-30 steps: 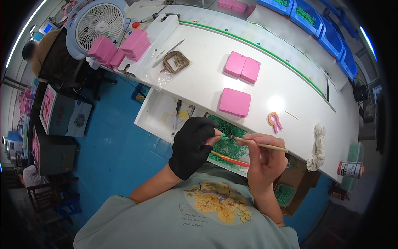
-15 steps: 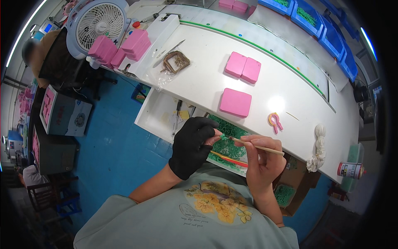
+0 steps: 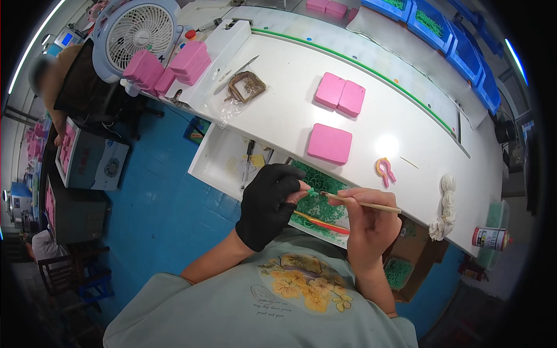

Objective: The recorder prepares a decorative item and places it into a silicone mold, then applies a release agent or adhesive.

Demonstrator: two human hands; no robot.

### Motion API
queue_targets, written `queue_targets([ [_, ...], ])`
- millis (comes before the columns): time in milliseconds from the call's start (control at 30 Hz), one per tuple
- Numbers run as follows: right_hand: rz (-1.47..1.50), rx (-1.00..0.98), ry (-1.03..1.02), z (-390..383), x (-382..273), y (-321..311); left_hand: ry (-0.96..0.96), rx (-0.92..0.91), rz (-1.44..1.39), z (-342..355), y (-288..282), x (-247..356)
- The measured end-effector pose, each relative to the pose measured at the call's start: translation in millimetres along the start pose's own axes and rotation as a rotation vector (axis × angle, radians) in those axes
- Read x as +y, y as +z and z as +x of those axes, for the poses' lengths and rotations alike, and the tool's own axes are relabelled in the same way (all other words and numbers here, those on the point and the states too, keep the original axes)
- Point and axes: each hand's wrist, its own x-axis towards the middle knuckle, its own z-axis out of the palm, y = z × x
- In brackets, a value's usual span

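Note:
My left hand (image 3: 268, 206), in a black glove with bare fingertips, pinches a small green piece (image 3: 313, 192) between thumb and finger. My bare right hand (image 3: 371, 223) grips a slim wooden-handled tool (image 3: 377, 206) like a pen. The tool's dark tip points left at the green piece, a small gap from it; its exact kind is too small to make out. Below both hands lies an open drawer tray (image 3: 325, 206) full of green pieces. A red and yellow handled tool (image 3: 325, 225) rests across that tray.
On the white table (image 3: 272, 110) lie pink blocks (image 3: 329, 143), pink tweezer-like clips (image 3: 384, 171), a brown frame (image 3: 246, 87) and a white yarn bundle (image 3: 447, 200). A spray can (image 3: 491, 238) stands at right, a fan (image 3: 139, 37) at far left. Blue bins (image 3: 429, 26) line the back.
My right hand has shifted slightly right, drawing the tool's tip a little away from the green piece. My left hand stays put. A person at far left has lowered an arm toward pink blocks.

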Motion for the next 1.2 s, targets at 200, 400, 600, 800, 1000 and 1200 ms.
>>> queue_targets([
  [200, -0.05, -0.01, 0.049, 1.8, -0.5, -3.5, -0.033, -0.013, -0.011, -1.0, 0.5, 1.6],
  [400, -0.041, -0.013, 0.089, 4.5, -2.5, -3.9, -0.022, -0.015, -0.01, -0.3, -0.1, 2.0],
  [600, -0.055, 0.004, 0.045, 1.4, -1.8, -1.6, -0.001, -0.013, 0.002, -0.1, -0.3, 2.5],
  [800, -0.266, -0.046, -0.169, 0.1, -2.8, -1.0, 0.003, -0.006, -0.002, 0.7, -0.7, 2.5],
  [1000, -0.243, -0.064, -0.238, -1.7, -2.4, -3.5, 0.007, 0.011, -0.02, 2.9, -1.4, 1.4],
  [1200, -0.231, 0.009, -0.287, -0.6, -3.3, -3.1, -0.011, 0.014, -0.048, 2.5, -2.8, 1.0],
])
